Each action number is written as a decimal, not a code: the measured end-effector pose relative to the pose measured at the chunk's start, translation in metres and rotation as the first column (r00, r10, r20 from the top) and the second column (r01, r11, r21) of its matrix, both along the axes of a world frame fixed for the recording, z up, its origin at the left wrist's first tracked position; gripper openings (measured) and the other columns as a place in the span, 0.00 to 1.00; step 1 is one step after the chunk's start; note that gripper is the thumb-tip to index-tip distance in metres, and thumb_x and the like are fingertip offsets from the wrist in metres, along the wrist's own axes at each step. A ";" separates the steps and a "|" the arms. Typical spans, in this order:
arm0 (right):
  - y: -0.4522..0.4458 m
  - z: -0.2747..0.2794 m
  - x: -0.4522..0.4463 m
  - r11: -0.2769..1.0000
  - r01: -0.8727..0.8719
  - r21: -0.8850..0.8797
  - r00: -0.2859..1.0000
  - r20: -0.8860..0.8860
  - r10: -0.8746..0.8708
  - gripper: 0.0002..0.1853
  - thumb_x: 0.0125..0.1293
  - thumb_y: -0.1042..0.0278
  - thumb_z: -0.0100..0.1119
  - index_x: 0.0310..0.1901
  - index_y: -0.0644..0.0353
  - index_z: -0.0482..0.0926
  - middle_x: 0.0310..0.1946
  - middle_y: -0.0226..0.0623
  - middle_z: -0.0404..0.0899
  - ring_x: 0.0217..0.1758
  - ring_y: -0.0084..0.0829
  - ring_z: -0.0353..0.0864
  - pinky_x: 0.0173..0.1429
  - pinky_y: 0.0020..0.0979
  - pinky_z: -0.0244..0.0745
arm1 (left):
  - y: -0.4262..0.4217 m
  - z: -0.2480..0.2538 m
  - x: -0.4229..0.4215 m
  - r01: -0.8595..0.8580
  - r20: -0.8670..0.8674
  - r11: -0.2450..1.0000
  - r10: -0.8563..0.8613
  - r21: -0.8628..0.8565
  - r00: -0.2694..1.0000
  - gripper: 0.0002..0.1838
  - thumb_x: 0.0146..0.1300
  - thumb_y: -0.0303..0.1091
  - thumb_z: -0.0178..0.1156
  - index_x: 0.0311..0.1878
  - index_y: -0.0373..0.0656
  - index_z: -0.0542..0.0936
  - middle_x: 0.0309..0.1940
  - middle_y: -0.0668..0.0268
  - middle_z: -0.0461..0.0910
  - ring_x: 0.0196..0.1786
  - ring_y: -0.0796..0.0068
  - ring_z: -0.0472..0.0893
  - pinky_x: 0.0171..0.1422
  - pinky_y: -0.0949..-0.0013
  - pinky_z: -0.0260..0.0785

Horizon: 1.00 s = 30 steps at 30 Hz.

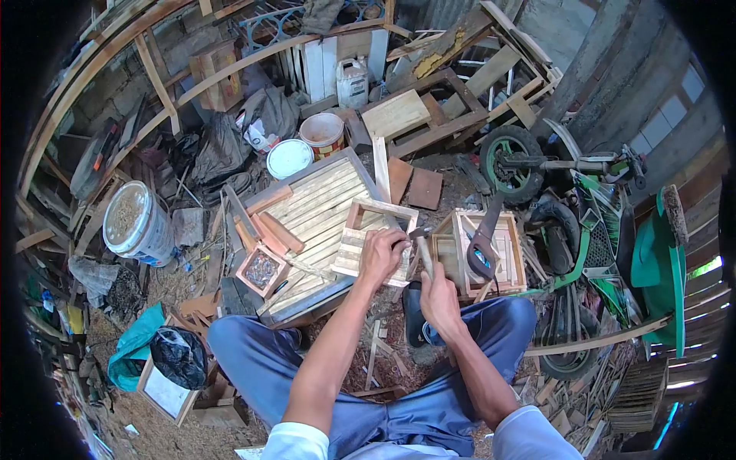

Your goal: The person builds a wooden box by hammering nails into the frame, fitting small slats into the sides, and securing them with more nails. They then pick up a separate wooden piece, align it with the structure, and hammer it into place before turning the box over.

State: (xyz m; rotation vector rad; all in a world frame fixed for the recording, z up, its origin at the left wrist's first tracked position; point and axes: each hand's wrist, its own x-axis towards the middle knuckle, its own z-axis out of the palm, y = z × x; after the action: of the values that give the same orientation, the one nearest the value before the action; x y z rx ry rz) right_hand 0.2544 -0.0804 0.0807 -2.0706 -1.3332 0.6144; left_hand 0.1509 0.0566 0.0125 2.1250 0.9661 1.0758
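My right hand (441, 297) is wrapped round the wooden handle of a hammer (424, 251). The hammer's head is up, close to the fingers of my left hand. My left hand (382, 253) rests on a small slatted wooden frame (349, 253), its fingertips drawn together. Whatever sits between those fingertips, if anything, is too small to make out. The frame has slats across its lower part and an opening at its top, and it lies on the right side of a slatted wooden work surface (316, 201).
A small wooden box of nails (262, 270) and loose wood strips (277, 232) lie left on the work surface. To the right, a handsaw (483, 244) rests on a wooden box frame (515, 253). A green bike (586, 238) stands beyond. Buckets (138, 222) and scrap surround the area.
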 end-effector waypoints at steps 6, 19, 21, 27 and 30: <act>-0.001 -0.003 0.001 1.000 -0.005 0.002 1.000 -0.013 0.005 0.11 0.74 0.66 0.46 0.47 0.66 0.64 0.27 0.70 0.76 0.38 0.70 0.76 0.40 0.61 0.66 | -0.002 0.004 -0.001 0.006 -0.033 1.000 -0.007 -0.019 0.999 0.06 0.58 0.33 0.65 0.36 0.42 0.86 0.38 0.64 0.86 0.45 0.63 0.82 0.55 0.62 0.64; 0.000 0.003 -0.003 0.998 0.052 0.026 0.998 -0.045 -0.051 0.11 0.74 0.65 0.47 0.47 0.66 0.64 0.28 0.69 0.76 0.37 0.70 0.76 0.40 0.60 0.67 | -0.001 -0.003 0.001 -0.016 -0.017 0.999 0.017 0.031 1.000 0.06 0.59 0.33 0.64 0.35 0.43 0.86 0.36 0.65 0.85 0.44 0.63 0.81 0.54 0.62 0.63; -0.001 0.006 -0.002 0.999 0.027 0.019 1.000 -0.014 -0.026 0.12 0.73 0.66 0.47 0.48 0.66 0.63 0.27 0.70 0.76 0.36 0.71 0.76 0.41 0.62 0.68 | -0.002 -0.001 0.000 0.015 0.004 1.000 -0.015 0.009 1.000 0.06 0.59 0.33 0.63 0.35 0.42 0.85 0.37 0.65 0.85 0.44 0.62 0.81 0.53 0.62 0.63; 0.000 -0.004 0.001 0.999 -0.013 -0.052 1.000 0.014 0.013 0.10 0.74 0.66 0.47 0.48 0.64 0.63 0.28 0.69 0.76 0.38 0.71 0.75 0.40 0.60 0.65 | -0.006 0.008 0.000 0.007 0.001 1.000 -0.007 0.016 1.000 0.05 0.59 0.31 0.63 0.35 0.42 0.85 0.37 0.65 0.85 0.44 0.62 0.81 0.53 0.61 0.63; -0.003 0.012 -0.006 0.996 0.071 0.047 0.996 -0.057 -0.068 0.11 0.74 0.66 0.47 0.48 0.66 0.63 0.29 0.70 0.76 0.38 0.71 0.75 0.40 0.61 0.66 | -0.004 0.007 -0.002 0.024 -0.015 1.000 -0.023 0.009 1.000 0.06 0.58 0.31 0.64 0.34 0.39 0.85 0.36 0.62 0.85 0.44 0.59 0.82 0.54 0.61 0.65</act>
State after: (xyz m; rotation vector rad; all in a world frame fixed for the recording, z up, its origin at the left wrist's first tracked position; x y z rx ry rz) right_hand 0.2479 -0.0838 0.0929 -2.0369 -1.2282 0.5989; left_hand 0.1494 0.0530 0.0194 2.1493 0.9421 1.0571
